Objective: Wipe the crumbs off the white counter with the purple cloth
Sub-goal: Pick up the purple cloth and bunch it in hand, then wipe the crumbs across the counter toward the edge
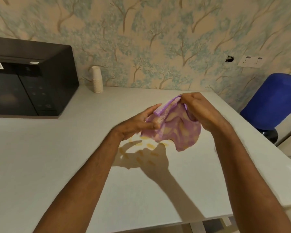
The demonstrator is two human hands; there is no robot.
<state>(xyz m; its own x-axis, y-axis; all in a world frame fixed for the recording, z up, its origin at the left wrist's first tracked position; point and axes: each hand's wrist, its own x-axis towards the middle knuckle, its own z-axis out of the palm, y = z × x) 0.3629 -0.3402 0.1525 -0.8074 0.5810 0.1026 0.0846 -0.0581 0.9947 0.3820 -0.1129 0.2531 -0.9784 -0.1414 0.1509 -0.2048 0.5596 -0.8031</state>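
Observation:
Both hands hold the purple cloth (178, 130) up above the white counter (57, 157). My left hand (138, 123) grips its left side with the fingers pinching a folded edge. My right hand (203, 111) is closed on the upper right corner. The cloth hangs slack between them, its lower end dangling free of the surface. Several yellowish crumbs (148, 148) lie scattered on the counter right below the cloth, partly in the shadow of my hands.
A black microwave (29, 81) stands at the back left of the counter. A stack of paper cups (97, 79) sits against the wallpapered wall. A blue chair (272, 101) is beyond the counter's right edge, under a wall socket (250, 61).

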